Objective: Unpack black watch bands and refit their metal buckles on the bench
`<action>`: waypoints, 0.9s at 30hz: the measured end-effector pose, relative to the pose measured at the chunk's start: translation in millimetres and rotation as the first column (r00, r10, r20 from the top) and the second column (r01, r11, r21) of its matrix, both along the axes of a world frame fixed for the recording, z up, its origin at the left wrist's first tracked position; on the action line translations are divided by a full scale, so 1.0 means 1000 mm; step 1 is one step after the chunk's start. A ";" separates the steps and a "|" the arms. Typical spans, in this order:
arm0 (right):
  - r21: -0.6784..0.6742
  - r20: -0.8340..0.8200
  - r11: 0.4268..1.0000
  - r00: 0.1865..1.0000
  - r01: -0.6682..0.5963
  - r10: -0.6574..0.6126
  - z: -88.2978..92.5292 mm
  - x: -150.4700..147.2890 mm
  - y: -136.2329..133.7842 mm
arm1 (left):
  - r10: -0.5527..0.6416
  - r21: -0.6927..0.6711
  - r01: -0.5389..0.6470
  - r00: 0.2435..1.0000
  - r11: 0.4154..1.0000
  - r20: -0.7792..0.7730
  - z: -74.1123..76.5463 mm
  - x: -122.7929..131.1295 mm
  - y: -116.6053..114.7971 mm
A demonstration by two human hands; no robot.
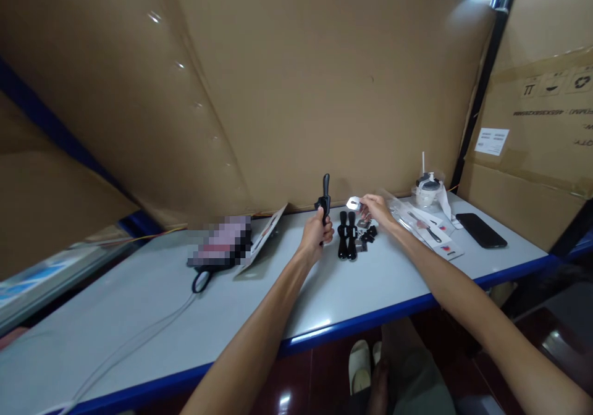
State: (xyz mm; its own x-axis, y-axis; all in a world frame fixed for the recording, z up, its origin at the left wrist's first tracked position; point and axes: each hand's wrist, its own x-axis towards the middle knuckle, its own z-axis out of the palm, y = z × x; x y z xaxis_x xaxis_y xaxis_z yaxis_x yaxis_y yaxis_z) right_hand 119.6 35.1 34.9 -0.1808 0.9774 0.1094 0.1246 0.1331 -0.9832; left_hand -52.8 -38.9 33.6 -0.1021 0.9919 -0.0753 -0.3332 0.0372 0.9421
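My left hand [317, 236] is closed round a black handle-shaped tool [326, 188], held upright above the table with its slim end pointing up. A wider black clamp-like part sits midway along it. To the right, my right hand [374, 210] pinches a small pale plate with a dark slot [354, 203] between thumb and fingers. Two similar black handles [343, 237] lie side by side on the table between my hands. Beside them, under my right hand, are several small black parts [370, 233] and small flat plates [362, 246], too small to make out fully.
Clear plastic packaging and cards [433, 233] lie right of my hand. Beyond are a lidded cup with a straw [428, 189] and a black phone [482, 230]. Leftward stand a tilted card [264, 239] and a partly blurred dark pouch [220, 245]. Cardboard [324, 94] walls the back.
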 end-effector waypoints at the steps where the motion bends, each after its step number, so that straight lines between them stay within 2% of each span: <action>1: -0.021 0.080 1.000 0.997 -0.001 0.003 0.000 0.002 0.002 | 0.001 -0.003 -0.001 1.000 1.000 0.003 0.001 0.000 0.000; 4: -0.079 0.259 0.997 0.965 -0.019 0.038 -0.001 0.011 0.009 | 0.001 -0.005 -0.001 1.000 1.000 -0.004 0.001 0.002 -0.001; 11: -0.093 0.462 0.995 0.884 -0.032 0.072 0.001 0.042 0.022 | -0.014 -0.009 0.013 0.999 1.000 -0.032 -0.002 0.004 0.001; 22: -0.107 0.609 0.994 0.787 -0.039 0.096 -0.008 0.031 0.021 | -0.037 -0.003 0.037 0.996 0.999 -0.077 -0.003 0.005 0.000; 25: -0.090 0.618 0.996 0.785 0.001 0.055 -0.010 0.033 0.022 | -0.058 0.002 0.058 0.994 0.998 -0.098 -0.004 0.005 0.000; 27: -0.065 0.586 0.997 0.810 0.037 0.008 -0.008 0.034 0.022 | -0.085 0.000 0.086 0.990 0.996 -0.110 -0.005 0.006 0.000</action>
